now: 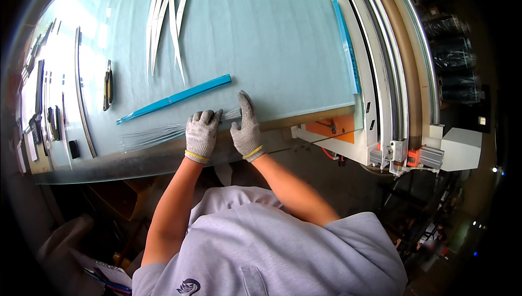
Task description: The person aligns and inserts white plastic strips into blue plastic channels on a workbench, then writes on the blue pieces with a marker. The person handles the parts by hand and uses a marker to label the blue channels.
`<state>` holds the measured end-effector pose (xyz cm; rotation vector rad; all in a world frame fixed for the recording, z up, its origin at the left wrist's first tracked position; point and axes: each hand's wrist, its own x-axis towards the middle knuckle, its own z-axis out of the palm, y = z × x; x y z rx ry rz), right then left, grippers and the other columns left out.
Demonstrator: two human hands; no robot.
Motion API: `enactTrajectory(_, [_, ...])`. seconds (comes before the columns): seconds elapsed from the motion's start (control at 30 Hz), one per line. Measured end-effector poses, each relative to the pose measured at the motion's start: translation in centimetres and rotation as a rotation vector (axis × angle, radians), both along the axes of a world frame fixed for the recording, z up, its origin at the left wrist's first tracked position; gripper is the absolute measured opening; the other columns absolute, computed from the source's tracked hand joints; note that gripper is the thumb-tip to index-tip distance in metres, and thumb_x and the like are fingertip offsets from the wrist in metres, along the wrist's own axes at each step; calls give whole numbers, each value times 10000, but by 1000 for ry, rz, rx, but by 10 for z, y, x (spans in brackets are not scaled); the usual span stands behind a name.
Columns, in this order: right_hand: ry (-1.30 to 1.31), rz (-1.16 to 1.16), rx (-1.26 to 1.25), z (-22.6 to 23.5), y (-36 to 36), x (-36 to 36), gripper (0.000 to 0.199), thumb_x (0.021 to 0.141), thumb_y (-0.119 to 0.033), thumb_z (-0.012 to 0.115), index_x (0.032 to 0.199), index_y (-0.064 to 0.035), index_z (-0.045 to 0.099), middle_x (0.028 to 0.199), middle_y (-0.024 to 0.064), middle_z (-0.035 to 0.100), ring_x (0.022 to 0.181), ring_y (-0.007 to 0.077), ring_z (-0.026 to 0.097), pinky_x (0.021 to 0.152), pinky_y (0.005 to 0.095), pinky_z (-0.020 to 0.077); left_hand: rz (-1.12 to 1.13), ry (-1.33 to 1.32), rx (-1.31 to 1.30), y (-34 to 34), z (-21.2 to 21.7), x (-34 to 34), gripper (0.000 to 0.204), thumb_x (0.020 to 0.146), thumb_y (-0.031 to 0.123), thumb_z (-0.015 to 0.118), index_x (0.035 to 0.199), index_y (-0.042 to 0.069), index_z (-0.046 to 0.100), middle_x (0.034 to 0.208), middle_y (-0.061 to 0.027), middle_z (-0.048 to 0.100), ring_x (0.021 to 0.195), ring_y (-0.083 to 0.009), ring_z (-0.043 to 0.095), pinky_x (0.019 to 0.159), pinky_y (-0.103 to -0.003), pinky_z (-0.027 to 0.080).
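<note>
A bundle of thin, translucent grey strips lies along the table's near edge, fanned out at its left end. My left hand, in a grey knit glove with a yellow cuff line, is closed over the bundle toward its right end. The bundle's right end meets my right hand, gloved the same way. Its fingers are stretched upward and its thumb stands apart, with the palm side against the strip ends. Just beyond the bundle lies a long blue tapered strip.
Several white pointed strips lie farther back on the pale green tabletop. A utility knife and a dark curved strip are at left. Another blue strip lies by the machine rails at right.
</note>
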<state>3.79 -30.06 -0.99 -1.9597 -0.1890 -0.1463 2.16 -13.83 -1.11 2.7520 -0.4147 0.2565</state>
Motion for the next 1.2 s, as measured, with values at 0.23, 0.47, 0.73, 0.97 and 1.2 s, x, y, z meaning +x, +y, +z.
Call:
enactTrajectory(0.23, [16,6,27,-7,10,-4,827,763,118,494,1561,-28,332,1558,239,399,1455,428,379,1197,455,344,1,13,12,1,2,1,488,776,92,654,1261,136,690,1059,-77,609,946,-306,584,822,-451,476])
enactTrajectory(0.47, [-115,130,-493,-4,-17,14,585,772,-160,780,1328,-115,603,1219,124,601,1089,348,581,971,462,473,17,46,-5,2,1,0,455,778,93,667,1229,141,705,1056,-78,612,946,-314,588,816,-457,486])
enactTrajectory(0.73, [-339,286,-521,-8,-30,33,158,800,-209,740,935,-143,690,943,37,619,927,287,586,837,443,461,28,208,14,-1,23,8,468,832,128,687,1298,164,669,1122,-88,625,990,-318,604,833,-454,505])
enactTrajectory(0.97, [-369,383,-555,41,-34,33,124,785,-164,734,892,-114,697,912,47,634,887,284,596,814,439,467,-118,291,91,9,35,6,245,891,243,676,1099,115,667,953,-98,695,913,-302,673,800,-434,531])
enactTrajectory(1.2, [-358,484,-446,86,-13,37,126,801,-188,732,904,-128,690,955,40,654,935,274,623,868,425,477,6,399,69,27,82,-15,205,957,278,601,1013,83,627,869,-172,708,744,-381,700,665,-498,543])
